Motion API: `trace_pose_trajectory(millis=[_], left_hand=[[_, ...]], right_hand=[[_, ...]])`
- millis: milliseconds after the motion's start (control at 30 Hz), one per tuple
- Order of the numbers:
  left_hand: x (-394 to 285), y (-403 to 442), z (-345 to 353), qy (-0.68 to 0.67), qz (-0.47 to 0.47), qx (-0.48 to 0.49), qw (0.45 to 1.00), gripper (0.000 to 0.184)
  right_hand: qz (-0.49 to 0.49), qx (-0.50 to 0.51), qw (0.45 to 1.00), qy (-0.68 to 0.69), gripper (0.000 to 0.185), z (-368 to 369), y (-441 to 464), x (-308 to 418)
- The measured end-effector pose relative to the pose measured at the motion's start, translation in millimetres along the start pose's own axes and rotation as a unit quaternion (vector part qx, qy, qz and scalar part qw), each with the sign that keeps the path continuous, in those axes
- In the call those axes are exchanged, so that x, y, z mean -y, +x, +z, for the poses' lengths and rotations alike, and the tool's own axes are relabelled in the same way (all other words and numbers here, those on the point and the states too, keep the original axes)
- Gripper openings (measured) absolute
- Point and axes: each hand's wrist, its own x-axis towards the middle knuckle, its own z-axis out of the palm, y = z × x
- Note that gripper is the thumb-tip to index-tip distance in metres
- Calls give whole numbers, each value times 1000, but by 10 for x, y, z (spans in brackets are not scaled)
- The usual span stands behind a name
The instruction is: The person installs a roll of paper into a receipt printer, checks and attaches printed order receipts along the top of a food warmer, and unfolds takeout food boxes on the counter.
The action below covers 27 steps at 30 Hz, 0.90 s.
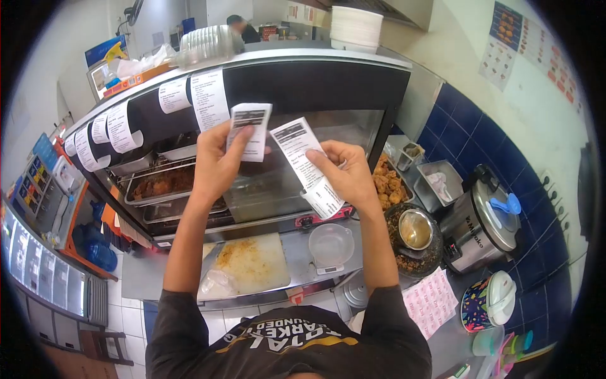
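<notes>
Head view: the left hand point(216, 155) is pinching a receipt point(257, 144), the right hand point(351, 175) a longer slip point(295, 150); shifting either likely needs gentle pressure.

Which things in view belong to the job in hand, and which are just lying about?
In the job:
Short white printed slip, left hand
Long white printed slip, right hand
White printed slips hanging on the black cabinet, probably

Lying about:
Crumb-strewn white cutting board
Round clear plastic bowl
White container stack
Round silver cooker
</notes>
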Motion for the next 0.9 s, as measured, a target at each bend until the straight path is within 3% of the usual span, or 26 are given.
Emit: trace_pose_trajectory(millis=[67, 200, 900], left_hand=[[77, -98, 67, -75, -13, -87, 993, 26], [161, -221, 308, -114, -16, -86, 990, 25], [82, -177, 507, -148, -3, -107, 983, 21]], right_hand=[[0, -16, 995, 98, 21, -3, -21, -35], [3, -28, 990, 137, 21, 76, -27, -54], [-29, -89, 989, 115, 15, 339, 122, 18]])
